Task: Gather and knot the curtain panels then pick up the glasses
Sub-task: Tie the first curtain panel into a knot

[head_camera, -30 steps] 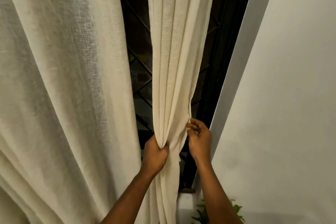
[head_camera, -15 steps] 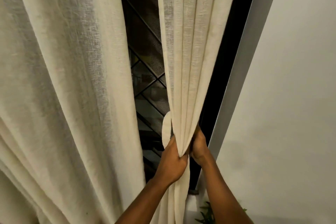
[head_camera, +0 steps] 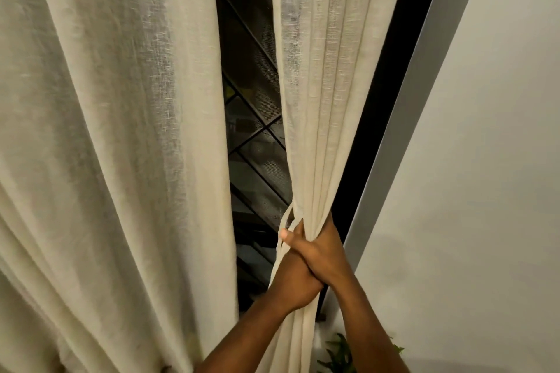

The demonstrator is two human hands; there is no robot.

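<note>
One view, worn on the head, facing forward and tipped slightly down, right up close to the window (head_camera: 251,100). The gathered curtain panel (head_camera: 321,100) runs down centre frame, the wide panel (head_camera: 106,130) crowds the left, the wall (head_camera: 485,160) slants across the right. Forearms (head_camera: 242,336) enter from the bottom edge; left hand (head_camera: 295,285) and right hand (head_camera: 324,251) meet low centre, plant leaves (head_camera: 339,354) beneath.

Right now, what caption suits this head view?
Left hand and right hand grip the gathered curtain panel before a dark window.

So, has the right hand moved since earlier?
Yes: right hand shifted left, away from the black window frame, wrapping the gathered cream linen curtain panel above the left hand.
</note>
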